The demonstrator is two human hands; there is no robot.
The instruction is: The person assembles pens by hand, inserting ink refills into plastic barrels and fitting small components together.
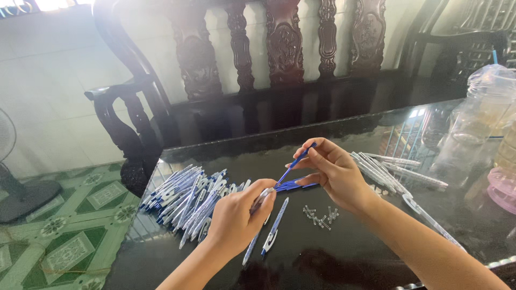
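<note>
1. A single head-worn camera looks forward and down from the person's own standpoint at a dark, glossy counter (344,268).
2. It sits close: both forearms enter from the bottom edge, with the left hand (239,217) and right hand (333,172) near the centre of the frame.
3. The view faces a carved wooden bench (279,59) behind the counter; tiled floor (64,225) shows at lower left.
4. There is no second view to share any part of the scene.
</note>
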